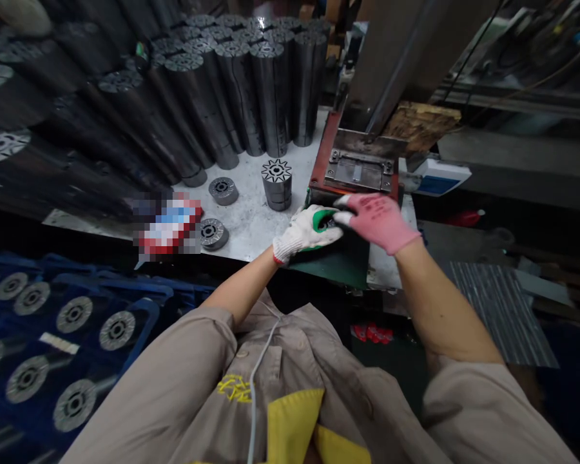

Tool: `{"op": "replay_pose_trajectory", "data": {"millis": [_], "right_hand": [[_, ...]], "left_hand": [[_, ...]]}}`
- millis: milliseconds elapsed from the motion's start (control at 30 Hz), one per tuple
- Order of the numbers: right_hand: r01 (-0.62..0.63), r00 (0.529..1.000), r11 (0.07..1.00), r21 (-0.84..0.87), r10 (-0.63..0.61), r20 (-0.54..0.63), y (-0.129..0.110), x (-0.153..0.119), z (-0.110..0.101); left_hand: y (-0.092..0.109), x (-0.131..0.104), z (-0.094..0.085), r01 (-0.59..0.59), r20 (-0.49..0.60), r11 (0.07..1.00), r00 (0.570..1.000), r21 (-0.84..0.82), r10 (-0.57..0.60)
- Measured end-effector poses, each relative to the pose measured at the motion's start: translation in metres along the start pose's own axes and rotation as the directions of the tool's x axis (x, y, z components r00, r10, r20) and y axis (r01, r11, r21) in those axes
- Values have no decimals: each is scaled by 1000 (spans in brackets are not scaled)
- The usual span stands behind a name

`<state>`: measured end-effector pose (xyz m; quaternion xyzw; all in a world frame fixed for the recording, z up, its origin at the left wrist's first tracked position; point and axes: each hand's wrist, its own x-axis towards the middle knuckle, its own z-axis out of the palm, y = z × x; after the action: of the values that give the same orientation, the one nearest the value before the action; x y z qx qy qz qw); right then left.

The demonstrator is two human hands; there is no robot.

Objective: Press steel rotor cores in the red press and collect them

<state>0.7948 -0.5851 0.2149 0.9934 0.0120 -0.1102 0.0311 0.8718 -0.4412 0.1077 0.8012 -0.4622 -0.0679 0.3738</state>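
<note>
My left hand (309, 230), in a white knit glove with a green palm, curls round a small dark piece that its fingers mostly hide. Facing it is my right hand (381, 221), in a pink glove with white fingertips. Its fingers stretch toward the left hand with a gap between them; whether they touch the piece is unclear. Both hands are at the bench's front edge, just before a metal fixture (360, 171) on a red base. Left of them stands a short slotted metal core (277, 187). Two thin round cores (223, 191) (212, 233) lie farther left.
Tall stacks of metal cores (270, 96) crowd the back and left of the white bench (251, 222). A dark upright column (391, 58) rises behind the fixture. Blue crates (140, 303) with several cores on shafts stand lower left. A red-and-white packet (171, 222) lies on the bench.
</note>
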Motion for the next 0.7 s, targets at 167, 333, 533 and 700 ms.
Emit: {"op": "replay_pose_trajectory", "data": {"millis": [167,333,533,700], "right_hand": [[-200,867,979,43,197,-458,50,20,0],[-179,861,984,-24,145,-487,53,45,10],[-234,919,972,15,227,-323,25,8,-12],[-33,961,989,141,70,-266,9,-17,12]], "left_hand": [[17,8,8,245,-134,969,962,20,-240],[21,14,16,258,-135,949,962,178,-237],[17,-3,12,160,-139,970,981,185,-135],[4,-10,15,92,-112,977,991,194,-71]]}}
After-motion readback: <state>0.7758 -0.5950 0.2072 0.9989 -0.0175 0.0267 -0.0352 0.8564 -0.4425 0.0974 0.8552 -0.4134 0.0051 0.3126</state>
